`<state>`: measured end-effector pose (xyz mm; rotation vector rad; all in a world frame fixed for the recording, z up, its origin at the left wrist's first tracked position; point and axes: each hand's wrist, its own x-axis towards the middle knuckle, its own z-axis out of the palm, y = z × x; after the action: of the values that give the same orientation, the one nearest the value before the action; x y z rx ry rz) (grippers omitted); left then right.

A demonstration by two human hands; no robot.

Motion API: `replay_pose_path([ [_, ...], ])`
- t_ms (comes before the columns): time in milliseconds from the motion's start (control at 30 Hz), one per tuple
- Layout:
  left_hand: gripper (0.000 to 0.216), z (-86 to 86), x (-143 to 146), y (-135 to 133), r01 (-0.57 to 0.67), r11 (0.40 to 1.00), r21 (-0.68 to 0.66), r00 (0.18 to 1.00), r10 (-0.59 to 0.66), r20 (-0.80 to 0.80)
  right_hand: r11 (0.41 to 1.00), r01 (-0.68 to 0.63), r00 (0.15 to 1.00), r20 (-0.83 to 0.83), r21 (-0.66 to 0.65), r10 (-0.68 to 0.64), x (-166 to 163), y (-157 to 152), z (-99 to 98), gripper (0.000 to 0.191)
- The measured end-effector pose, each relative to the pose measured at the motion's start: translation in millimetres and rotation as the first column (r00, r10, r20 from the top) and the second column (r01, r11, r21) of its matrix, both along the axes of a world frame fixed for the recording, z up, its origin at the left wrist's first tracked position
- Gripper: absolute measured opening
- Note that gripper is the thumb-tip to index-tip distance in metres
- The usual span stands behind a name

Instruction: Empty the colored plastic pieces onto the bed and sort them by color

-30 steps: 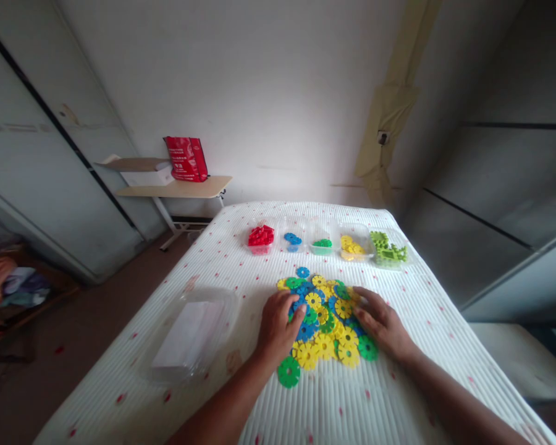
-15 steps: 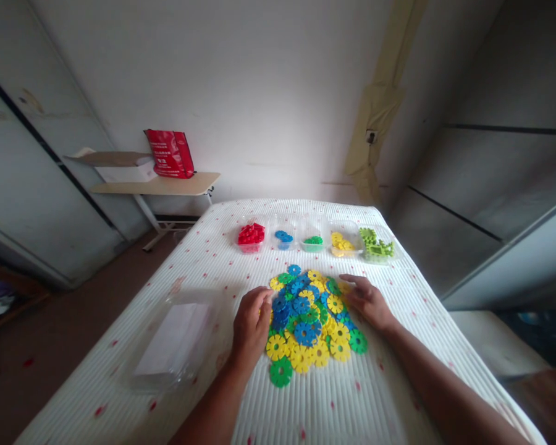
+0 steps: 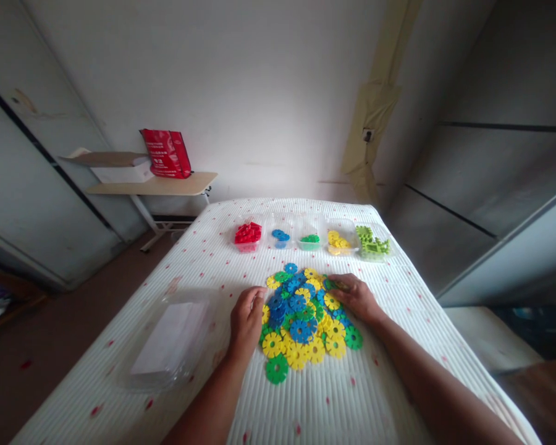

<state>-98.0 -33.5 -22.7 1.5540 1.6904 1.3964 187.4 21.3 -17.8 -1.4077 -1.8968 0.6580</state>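
Note:
Flower-shaped plastic interlocking discs (image 3: 301, 330) in blue, yellow and green lie in a loose heap on the quilted cover. My left hand (image 3: 246, 318) rests at the heap's left edge, fingers loosely bent, thumb apart, with nothing visible in it. On the far right side of the heap, my right hand (image 3: 358, 298) has its index finger and thumb closed around a disc, whose colour is partly hidden. A green disc (image 3: 277, 369) lies at the heap's near edge, and a blue disc (image 3: 291, 267) at its far edge.
Behind the heap stand clear tubs holding red pieces (image 3: 248, 233), blue discs (image 3: 280, 236), green discs (image 3: 311, 238), yellow discs (image 3: 337, 240) and light-green pieces (image 3: 373, 242). A clear plastic container (image 3: 199, 304) with white paper inside lies left. A side table (image 3: 185, 183) holds a red bag (image 3: 169, 153).
My right hand has moved left over the heap, and its finger and thumb have drawn in around a disc. My left hand has barely moved. The whole view has shifted slightly.

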Motion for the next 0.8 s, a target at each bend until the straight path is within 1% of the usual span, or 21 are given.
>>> replay_pose_path([
  [100, 0.032, -1.3, -0.4, 0.6, -0.012, 1.0, -0.005, 1.0, 0.012, 0.019, 0.999, 0.038, 0.998, -0.043, -0.03, -0.039, -1.4, 2.0, 0.9, 0.042],
  [167, 0.033, -1.8, -0.1, 0.9, -0.017, 1.0, 0.005, 1.0, 0.017, 0.026, 0.999, 0.034, 0.998, -0.059, -0.037, -0.036, -3.2, 4.8, 1.0, 0.043],
  [367, 0.034, 0.6, 0.8, 0.2, -0.026, 1.0, 0.003, 0.999, 0.026, 0.045, 1.0, 0.022, 0.997, -0.068, 0.007, -0.022, -6.7, 9.3, -4.4, 0.041],
  [533, 0.033, 0.7, 0.6, 0.8, -0.018, 1.0, 0.019, 0.998, 0.016, 0.069, 0.996, 0.044, 0.976, -0.212, -0.071, -0.058, -6.3, 9.0, -7.6, 0.044],
  [600, 0.033, 1.0, 0.8, 1.2, -0.02, 1.0, 0.024, 0.998, 0.018, 0.067, 0.998, 0.041, 0.985, -0.167, -0.041, -0.047, -7.0, 10.5, -5.4, 0.045],
  [733, 0.033, 0.5, 1.1, 1.9, -0.024, 0.999, 0.027, 0.998, 0.022, 0.062, 0.995, -0.013, 1.0, 0.024, 0.103, 0.011, -8.0, 14.1, -0.4, 0.042],
  [800, 0.033, -1.6, 0.7, 2.4, -0.021, 0.999, 0.03, 0.998, 0.019, 0.06, 0.995, -0.028, 0.999, 0.034, 0.094, 0.025, -7.0, 14.7, 0.2, 0.04],
])
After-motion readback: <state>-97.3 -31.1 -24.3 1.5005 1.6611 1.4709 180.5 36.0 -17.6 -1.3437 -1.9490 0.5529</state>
